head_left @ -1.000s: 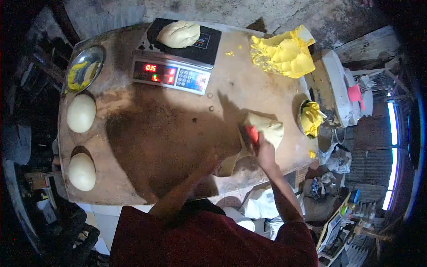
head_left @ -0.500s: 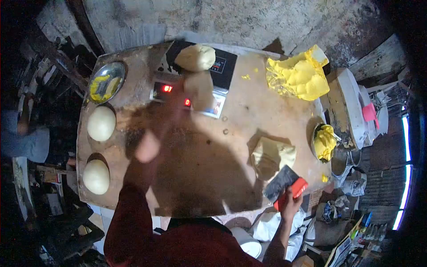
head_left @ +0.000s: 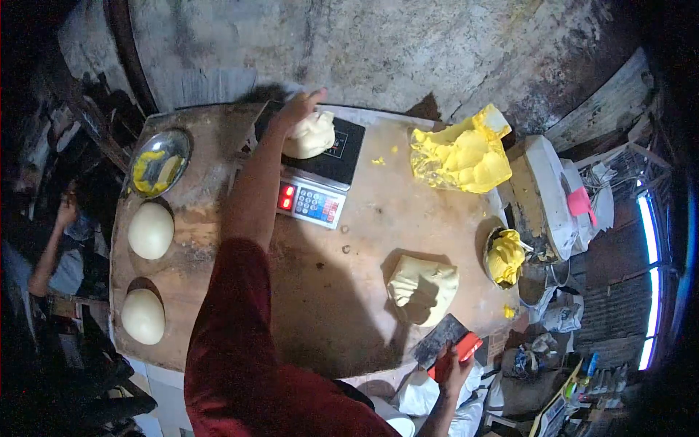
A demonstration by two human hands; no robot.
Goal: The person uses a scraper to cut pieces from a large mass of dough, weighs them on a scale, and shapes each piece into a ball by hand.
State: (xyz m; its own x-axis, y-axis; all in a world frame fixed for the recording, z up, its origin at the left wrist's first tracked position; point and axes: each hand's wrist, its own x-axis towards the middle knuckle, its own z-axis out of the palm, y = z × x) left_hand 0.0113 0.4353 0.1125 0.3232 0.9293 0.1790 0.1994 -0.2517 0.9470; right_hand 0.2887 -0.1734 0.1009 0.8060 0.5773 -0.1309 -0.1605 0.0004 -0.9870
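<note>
My left hand reaches over the table to a lumpy pale dough piece on the black platform of a digital scale. The hand rests at the dough's far left side, its visible fingers stretched out past the top; the thumb is hidden. Red digits glow on the scale's display beside the keypad. Near the front edge, my right hand is closed round the red handle of a dough scraper. The scraper's dark blade lies just below a larger creased dough slab, which is partly in shadow.
Two round dough balls sit along the left edge, below a metal plate with yellow spread. At the right are a bag of yellow margarine and a bowl of it. Another person's arm shows at far left.
My left arm, blurred over the scale before, has reached farther, and the hand is now at the dough on the platform. The view has shifted. My right hand still holds the scraper.
</note>
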